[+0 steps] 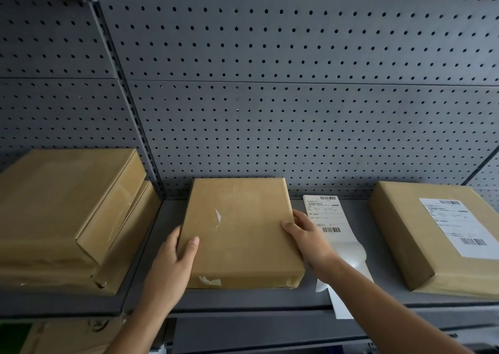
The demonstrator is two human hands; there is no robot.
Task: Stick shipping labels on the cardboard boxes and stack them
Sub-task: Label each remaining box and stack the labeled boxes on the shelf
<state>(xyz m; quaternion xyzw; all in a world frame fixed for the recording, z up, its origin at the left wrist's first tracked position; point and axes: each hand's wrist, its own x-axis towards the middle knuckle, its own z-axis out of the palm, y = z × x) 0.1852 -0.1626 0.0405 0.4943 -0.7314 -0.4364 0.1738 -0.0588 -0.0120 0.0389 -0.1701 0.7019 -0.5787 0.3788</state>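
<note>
Both edges of the plain box in the middle of the shelf are gripped, my left hand on the left, my right hand on the right (a loose label lies just beside).

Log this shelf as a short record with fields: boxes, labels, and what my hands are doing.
Surface: grey metal shelf
Middle: unlabelled flat brown cardboard box
Left hand: grips its left edge
Right hand: grips its right edge
Left side: stack of two brown cardboard boxes
Right side: labelled brown cardboard box, white shipping label on top
Loose: white barcode label sheet on the shelf, between middle and right boxes
</note>
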